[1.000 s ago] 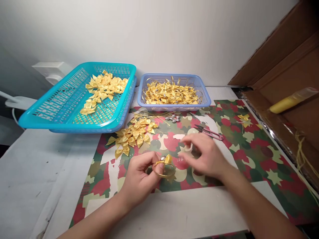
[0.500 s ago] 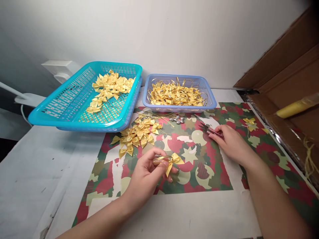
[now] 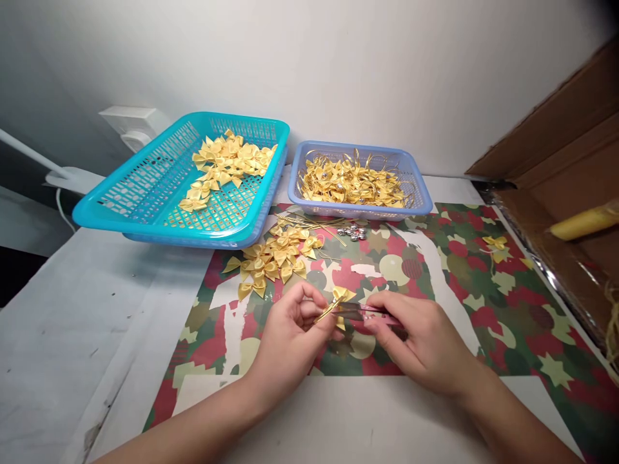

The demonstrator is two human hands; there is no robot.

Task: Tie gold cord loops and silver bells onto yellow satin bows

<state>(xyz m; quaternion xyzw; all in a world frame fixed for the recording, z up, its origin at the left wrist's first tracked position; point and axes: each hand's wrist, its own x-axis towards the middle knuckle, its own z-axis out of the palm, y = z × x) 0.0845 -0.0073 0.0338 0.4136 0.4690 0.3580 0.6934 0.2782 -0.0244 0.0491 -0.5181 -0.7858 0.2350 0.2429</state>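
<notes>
My left hand pinches a yellow ribbon bow together with a loop of gold cord, held above the patterned paper. Pink-handled thread snips are gripped in my right hand, their dark blades pointing left and reaching the bow by my left fingertips. Whether the blades touch the cord cannot be made out. Beyond my left hand lies a loose pile of yellow bows. Gold cord pieces and several small silver bells lie behind it.
A turquoise basket with yellow bows stands at the back left. Beside it, a blue-purple basket holds bows with gold cords. A single bow lies at the right, near an open cardboard box. A white wall closes off the back.
My right hand has brought the snips from the right side over to the bow in my left hand. The left hand has stayed nearly in place; the view has shifted slightly.
</notes>
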